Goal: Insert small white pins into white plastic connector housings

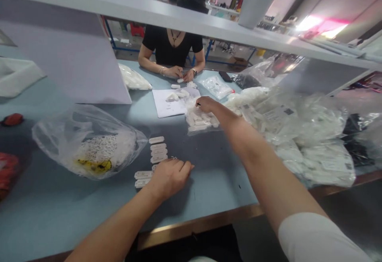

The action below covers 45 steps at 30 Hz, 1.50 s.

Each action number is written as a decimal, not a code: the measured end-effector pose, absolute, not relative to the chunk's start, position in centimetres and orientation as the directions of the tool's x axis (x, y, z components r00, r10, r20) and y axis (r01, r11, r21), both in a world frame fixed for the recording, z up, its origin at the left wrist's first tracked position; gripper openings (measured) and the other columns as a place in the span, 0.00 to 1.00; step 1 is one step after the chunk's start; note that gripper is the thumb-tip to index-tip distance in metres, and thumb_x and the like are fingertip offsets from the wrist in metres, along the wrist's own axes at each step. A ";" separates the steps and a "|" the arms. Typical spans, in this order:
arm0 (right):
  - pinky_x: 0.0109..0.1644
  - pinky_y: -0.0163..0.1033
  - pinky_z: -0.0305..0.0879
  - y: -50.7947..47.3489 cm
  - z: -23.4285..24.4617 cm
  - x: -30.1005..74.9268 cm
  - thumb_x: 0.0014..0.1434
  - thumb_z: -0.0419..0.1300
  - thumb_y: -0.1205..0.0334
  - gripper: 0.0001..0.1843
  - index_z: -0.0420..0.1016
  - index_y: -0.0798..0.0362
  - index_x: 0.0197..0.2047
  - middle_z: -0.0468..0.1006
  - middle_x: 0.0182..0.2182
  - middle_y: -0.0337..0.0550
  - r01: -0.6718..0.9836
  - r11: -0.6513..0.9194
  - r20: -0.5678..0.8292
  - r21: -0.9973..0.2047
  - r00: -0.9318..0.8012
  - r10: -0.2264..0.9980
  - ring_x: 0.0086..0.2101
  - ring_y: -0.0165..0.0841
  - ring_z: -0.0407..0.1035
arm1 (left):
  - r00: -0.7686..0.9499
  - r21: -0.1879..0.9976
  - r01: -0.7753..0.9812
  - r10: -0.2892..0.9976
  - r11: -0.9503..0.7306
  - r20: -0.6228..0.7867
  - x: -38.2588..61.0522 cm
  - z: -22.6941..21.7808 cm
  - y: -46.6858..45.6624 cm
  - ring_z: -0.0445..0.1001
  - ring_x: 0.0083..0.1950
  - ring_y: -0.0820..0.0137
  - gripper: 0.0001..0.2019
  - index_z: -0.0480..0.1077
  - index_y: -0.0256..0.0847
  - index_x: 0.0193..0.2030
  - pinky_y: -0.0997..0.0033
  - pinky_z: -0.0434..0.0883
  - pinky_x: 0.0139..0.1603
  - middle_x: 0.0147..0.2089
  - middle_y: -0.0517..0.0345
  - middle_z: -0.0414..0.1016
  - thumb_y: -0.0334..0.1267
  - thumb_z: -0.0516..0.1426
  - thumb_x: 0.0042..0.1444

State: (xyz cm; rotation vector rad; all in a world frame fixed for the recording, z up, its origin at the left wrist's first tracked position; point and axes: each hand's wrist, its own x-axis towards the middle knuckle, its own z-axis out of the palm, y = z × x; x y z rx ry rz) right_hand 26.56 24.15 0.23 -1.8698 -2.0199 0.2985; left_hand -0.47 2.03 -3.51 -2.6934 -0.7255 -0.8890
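My left hand (171, 177) rests on the table with its fingers curled together; whatever they may hold is hidden. Small white bits show just behind its knuckles. Beside it lie flat white plastic pieces (158, 151) with small holes, set out in two short columns and partly covered by the hand. Reaching forward, my right hand (206, 105) is closed at the upper edge of a clear plastic bag (203, 122) filled with white plastic pieces. A clear bag of tiny white parts (100, 148), with a yellow patch, lies left of my left hand.
Across the table a person (173, 51) handles small white pieces near a white paper sheet (162, 105). Large clear bags of white parts (298, 134) pile up on the right. A shelf board (179, 17) crosses above the table. Red items (8, 170) lie far left.
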 end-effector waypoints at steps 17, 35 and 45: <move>0.35 0.37 0.60 9.5 4.6 24.9 0.52 0.67 0.57 0.12 0.73 0.51 0.38 0.70 0.29 0.37 0.737 0.155 0.266 -0.658 0.035 0.963 0.29 0.30 0.64 | 0.394 0.108 0.842 0.739 -0.529 0.547 -2.8 -1.6 4.5 0.73 0.28 0.68 0.16 0.75 0.43 0.34 0.68 0.56 0.26 0.26 0.56 0.77 0.45 0.50 0.66; 0.35 0.36 0.63 -0.1 -1.9 21.6 0.45 0.71 0.56 0.18 0.75 0.53 0.38 0.76 0.29 0.36 0.188 -0.126 -0.173 -0.974 -0.262 0.949 0.30 0.29 0.67 | 0.658 0.411 0.672 0.751 -0.616 0.051 -0.5 -1.1 1.8 0.76 0.41 0.66 0.18 0.73 0.47 0.50 0.70 0.68 0.37 0.44 0.58 0.78 0.54 0.60 0.58; 0.36 0.35 0.61 -0.1 -1.8 22.2 0.48 0.69 0.63 0.11 0.75 0.51 0.36 0.75 0.32 0.35 0.144 0.011 -0.024 -0.990 -0.237 0.971 0.30 0.27 0.64 | 0.535 0.635 0.664 0.844 -0.394 -0.037 -0.3 -0.6 2.3 0.70 0.31 0.72 0.21 0.74 0.44 0.48 0.74 0.65 0.33 0.33 0.62 0.76 0.57 0.60 0.55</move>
